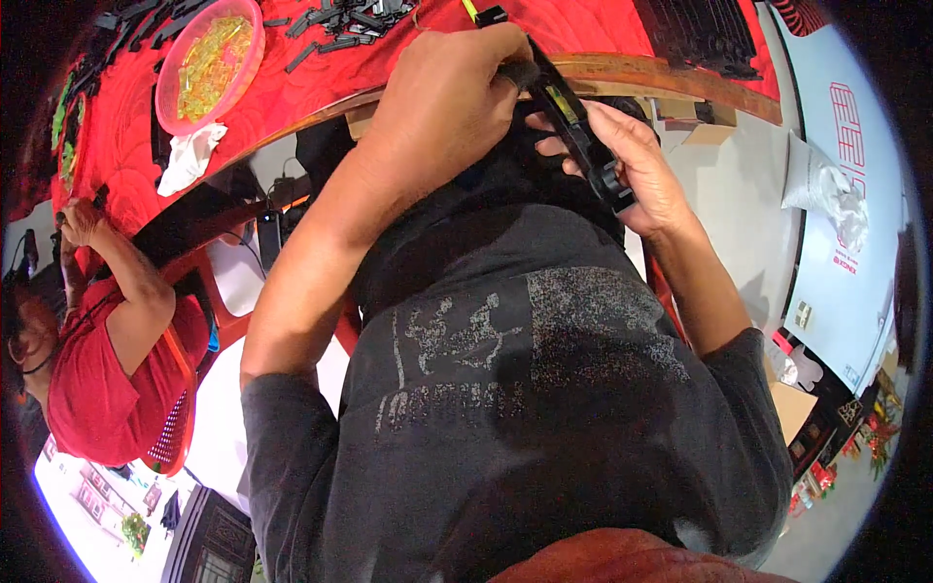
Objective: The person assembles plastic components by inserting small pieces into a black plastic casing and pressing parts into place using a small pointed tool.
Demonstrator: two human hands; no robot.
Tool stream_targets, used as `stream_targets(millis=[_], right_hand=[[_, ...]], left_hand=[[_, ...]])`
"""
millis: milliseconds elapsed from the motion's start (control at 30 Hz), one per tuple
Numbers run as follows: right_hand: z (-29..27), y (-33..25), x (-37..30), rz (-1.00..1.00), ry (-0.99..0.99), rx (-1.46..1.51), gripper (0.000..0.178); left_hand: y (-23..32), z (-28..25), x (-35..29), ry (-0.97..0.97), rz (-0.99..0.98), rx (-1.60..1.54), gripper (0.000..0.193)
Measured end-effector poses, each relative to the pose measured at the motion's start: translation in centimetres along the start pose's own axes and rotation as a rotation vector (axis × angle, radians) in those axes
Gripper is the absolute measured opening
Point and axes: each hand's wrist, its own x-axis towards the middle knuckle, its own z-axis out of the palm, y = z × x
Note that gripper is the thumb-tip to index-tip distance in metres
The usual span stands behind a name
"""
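Observation:
A long black spirit level [561,105] with a yellow-green vial in its body slants over my lap, just off the table's edge. My right hand [641,165] is closed around its lower part, with the thumb along one side and fingers behind. At its upper end my left hand [452,92] is bent into a closed grip. A dark rounded piece [520,74] shows at those fingers, against the level; its full shape is hidden by the hand. Beyond the left knuckles, a yellow strip with a black end [491,16] lies on the red cloth.
The table's wooden edge [641,70] curves ahead, under a red cloth [321,83]. A pink basket [161,89] of yellow vials, a crumpled white tissue [190,158], loose black parts [350,21] and black strips [700,34] lie there. Left, a co-worker in red [102,369] sits on a red chair.

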Motion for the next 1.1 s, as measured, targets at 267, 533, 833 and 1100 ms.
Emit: stream_targets(millis=[267, 533, 833, 1100], right_hand=[[-1.3, 0.4, -0.4, 0.026, -0.083, -0.003, 0.050], [-1.4, 0.2, -0.7, -0.067, -0.165, -0.067, 0.052], [-2.1, -0.4, -0.6, 0.031, -0.111, -0.064, 0.047], [-1.4, -1.1, -0.6, -0.095, 0.048, -0.430, 0.031]], left_hand=[[1.4, -2.3, 2.3, -0.264, 0.021, 0.047, 0.016], [2.6, -3.2, 1.5, -0.336, -0.132, -0.114, 0.015], [2.1, -2.6, 1.8, -0.349, -0.144, 0.029, 0.017], [-0.4, 0.1, 0.2, 0.029, 0.281, 0.184, 0.015]])
